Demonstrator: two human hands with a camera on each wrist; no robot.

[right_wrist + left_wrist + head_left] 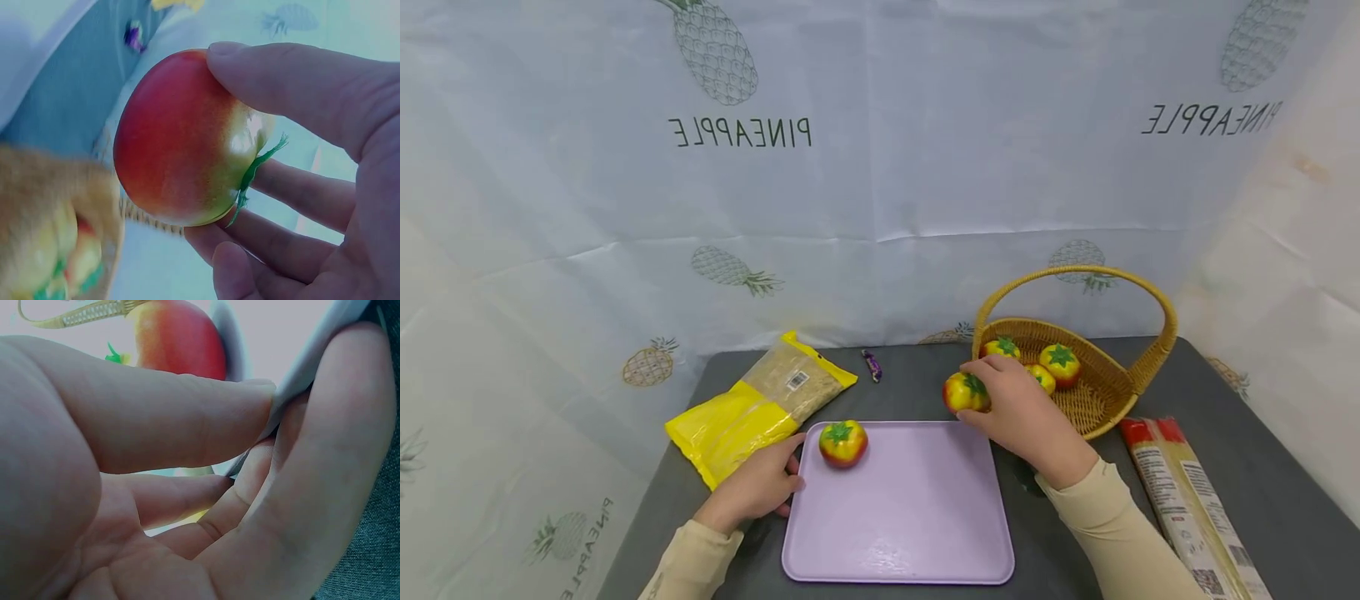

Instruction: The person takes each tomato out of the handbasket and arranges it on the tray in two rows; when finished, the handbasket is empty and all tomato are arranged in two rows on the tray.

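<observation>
My right hand holds a red-and-yellow fruit with a green leafy cap, between the tray and the basket. In the right wrist view, the thumb presses one side of that fruit and fingers curl against the other. My left hand pinches the left rim of a lilac tray. Seen from the left wrist, its thumb lies over the rim and fingers pass beneath. A similar fruit sits in the tray's far left corner. Several more, among them one fruit, lie in a wicker basket.
The basket's tall arched handle rises behind my right hand. A yellow bag lies left of the tray, close to my left hand. Behind the tray is a small purple-wrapped candy. A long packet of noodles lies at the right.
</observation>
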